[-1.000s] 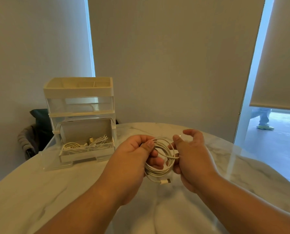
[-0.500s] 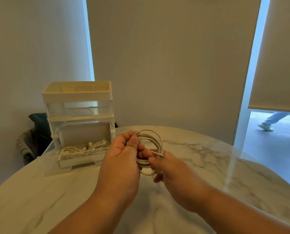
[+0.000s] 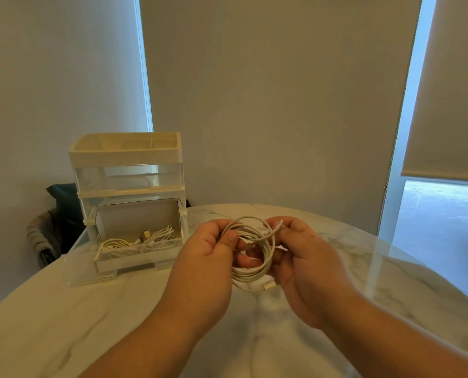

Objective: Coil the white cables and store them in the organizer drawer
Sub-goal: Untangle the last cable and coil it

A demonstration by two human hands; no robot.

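Coiling looks nearly done: the white cable coil (image 3: 250,257) is held above the counter (image 3: 391,282), gripped by both hands. The left hand (image 3: 211,249) pinches its left side. The right hand (image 3: 303,257), half a second ago under the loops, now grips the right side and the loose tail. Next probably comes the open organizer drawer (image 3: 134,261), where other cables (image 3: 145,238) lie.

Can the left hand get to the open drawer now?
Probably yes: nothing stands between the left hand and the open drawer, though it and the right hand hold the coiled cable.
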